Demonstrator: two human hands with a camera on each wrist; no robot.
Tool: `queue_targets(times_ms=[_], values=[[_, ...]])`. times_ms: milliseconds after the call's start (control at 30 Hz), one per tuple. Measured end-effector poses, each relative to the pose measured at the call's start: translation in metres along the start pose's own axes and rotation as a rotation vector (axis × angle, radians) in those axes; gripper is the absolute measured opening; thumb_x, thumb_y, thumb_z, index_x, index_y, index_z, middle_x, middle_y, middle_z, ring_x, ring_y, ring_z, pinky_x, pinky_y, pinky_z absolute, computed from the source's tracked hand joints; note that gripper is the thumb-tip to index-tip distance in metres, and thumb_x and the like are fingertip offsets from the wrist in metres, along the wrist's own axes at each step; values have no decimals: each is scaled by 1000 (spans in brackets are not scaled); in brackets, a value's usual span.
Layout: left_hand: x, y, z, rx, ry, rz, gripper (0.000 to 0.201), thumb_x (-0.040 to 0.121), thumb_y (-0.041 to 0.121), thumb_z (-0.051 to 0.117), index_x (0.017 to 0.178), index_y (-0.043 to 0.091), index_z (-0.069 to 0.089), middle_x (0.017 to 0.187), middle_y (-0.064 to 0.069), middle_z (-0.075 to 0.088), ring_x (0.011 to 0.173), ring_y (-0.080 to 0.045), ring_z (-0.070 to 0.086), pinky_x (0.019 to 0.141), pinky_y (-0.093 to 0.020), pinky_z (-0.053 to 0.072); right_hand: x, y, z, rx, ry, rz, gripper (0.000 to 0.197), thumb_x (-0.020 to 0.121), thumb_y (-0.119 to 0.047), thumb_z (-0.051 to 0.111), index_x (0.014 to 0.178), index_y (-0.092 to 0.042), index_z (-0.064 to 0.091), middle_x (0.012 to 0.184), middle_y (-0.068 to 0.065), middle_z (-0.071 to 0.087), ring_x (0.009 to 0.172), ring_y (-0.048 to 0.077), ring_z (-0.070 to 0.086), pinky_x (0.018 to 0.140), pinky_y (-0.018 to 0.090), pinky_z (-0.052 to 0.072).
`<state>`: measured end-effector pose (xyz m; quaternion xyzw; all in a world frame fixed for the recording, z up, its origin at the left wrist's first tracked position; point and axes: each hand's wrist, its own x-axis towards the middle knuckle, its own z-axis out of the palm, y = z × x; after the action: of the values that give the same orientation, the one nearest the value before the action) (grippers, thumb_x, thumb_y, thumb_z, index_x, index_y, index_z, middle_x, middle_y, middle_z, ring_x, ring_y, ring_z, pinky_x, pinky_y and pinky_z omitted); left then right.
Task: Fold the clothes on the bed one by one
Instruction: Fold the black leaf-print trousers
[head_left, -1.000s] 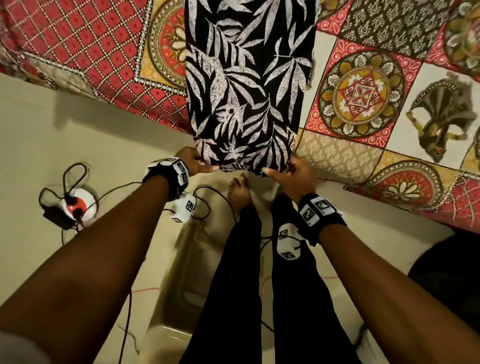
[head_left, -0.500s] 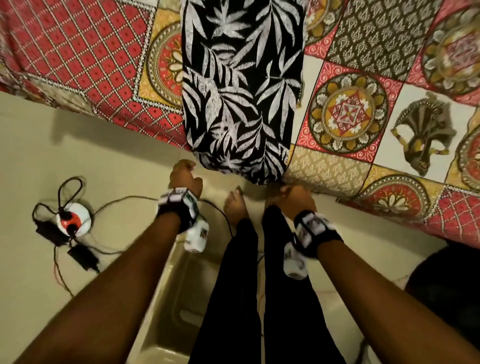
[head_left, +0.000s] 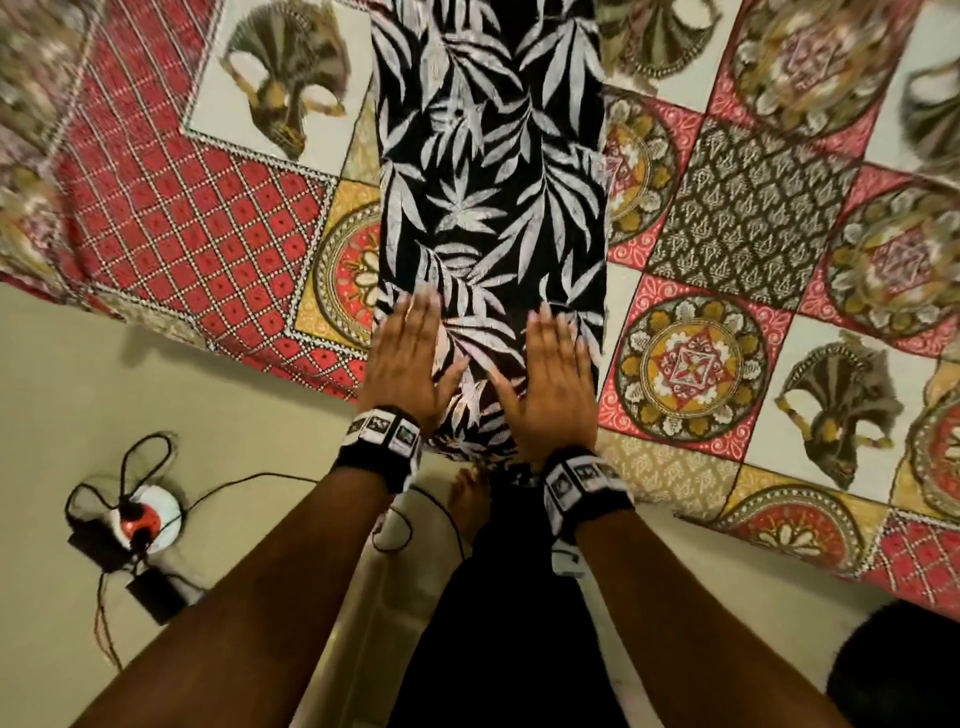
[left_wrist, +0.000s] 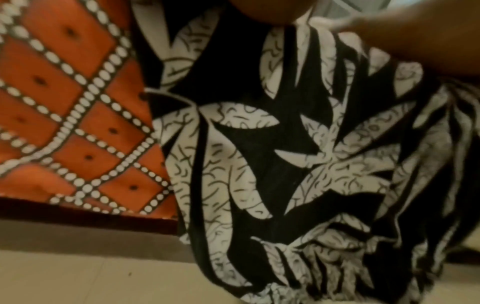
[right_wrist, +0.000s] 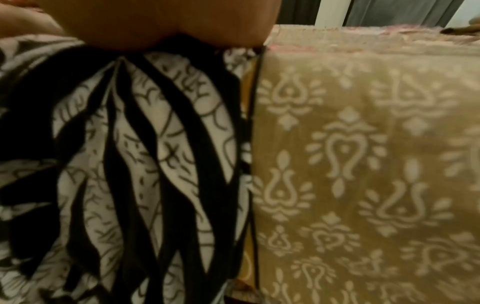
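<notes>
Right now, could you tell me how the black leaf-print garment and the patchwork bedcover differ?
The leaf-print garment is black and white; the patchwork bedcover is red, yellow and cream. The garment is a narrow strip; the bedcover spreads wide beneath it. Both drape over the bed's edge.

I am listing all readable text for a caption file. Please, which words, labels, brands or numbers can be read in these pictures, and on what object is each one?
No readable text in any view.
Wristbands: square black-and-white marker patterns only, no letters or numbers.
Leaf-print garment and patchwork bedsheet: ornament only.
White round device on the floor: any marking too small and blurred to read.
</notes>
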<state>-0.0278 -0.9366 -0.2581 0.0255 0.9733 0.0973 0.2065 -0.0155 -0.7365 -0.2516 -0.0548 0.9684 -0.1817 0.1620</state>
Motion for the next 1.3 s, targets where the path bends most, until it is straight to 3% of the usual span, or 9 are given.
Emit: queue_targets(times_ms=[167,367,500,600,767,900,1000,1167,1300], values=[[12,10,-20,-108,5,-194,84,97,66,14,159,9,11,167,-7,1,154,-24,-1,123,-39,-2,17,-26,-19,172,133,152,62,104,-40,42,154,-5,34,164,14,26,153,27,23,124,50,21],[136,11,-84,-58,10,-118,64,105,38,27,158,13,0,166,-9,-9,152,-27,-11,124,-45,-3,143,-52,-52,172,-46,-106,66,91,-2,38,156,-7,31,165,12,25,154,26,19,126,47,19],[171,-9,-88,65,-138,42,73,101,60,15,154,25,-20,164,-1,-23,149,-20,-24,123,-42,-8,170,-5,-50,1,-181,-294,63,105,-32,41,160,-11,19,168,9,15,156,24,10,125,49,20],[161,-34,-87,56,-85,-59,88,94,75,17,157,24,-16,163,1,-25,151,-21,-22,123,-47,-5,153,35,-58,-55,-117,-178,77,103,-59,38,161,-13,16,169,5,11,157,21,5,127,45,7],[165,-40,-97,-1,-2,-137,88,94,72,25,160,18,1,167,-4,-5,154,-23,-8,124,-49,5,155,15,-68,25,83,41,75,101,-50,45,159,-8,23,168,10,16,156,23,11,126,49,11],[230,-25,-122,-51,41,7,67,104,48,25,160,16,4,165,-2,-13,153,-24,-11,125,-41,0,236,-26,-84,31,120,-113,59,105,-34,31,155,-4,30,164,16,25,154,29,17,125,47,14],[294,-19,-136,-37,-40,151,62,101,40,19,157,14,19,165,-11,9,153,-32,7,122,-52,16,317,-37,-93,15,-31,-169,63,103,-36,21,155,-2,31,163,18,27,153,32,22,125,49,20],[323,-50,-145,53,-12,137,75,99,64,18,160,21,5,166,2,-4,154,-20,-2,124,-49,6,376,-4,-99,-165,-112,-400,65,107,-46,24,159,-8,23,167,11,20,155,25,17,125,48,19],[332,-85,-162,-7,-5,-38,89,93,77,16,158,22,-9,165,3,-16,151,-17,-16,124,-47,-1,363,13,-110,-197,-67,-135,87,101,-71,24,162,-13,3,169,3,-4,156,19,-5,127,46,2]])
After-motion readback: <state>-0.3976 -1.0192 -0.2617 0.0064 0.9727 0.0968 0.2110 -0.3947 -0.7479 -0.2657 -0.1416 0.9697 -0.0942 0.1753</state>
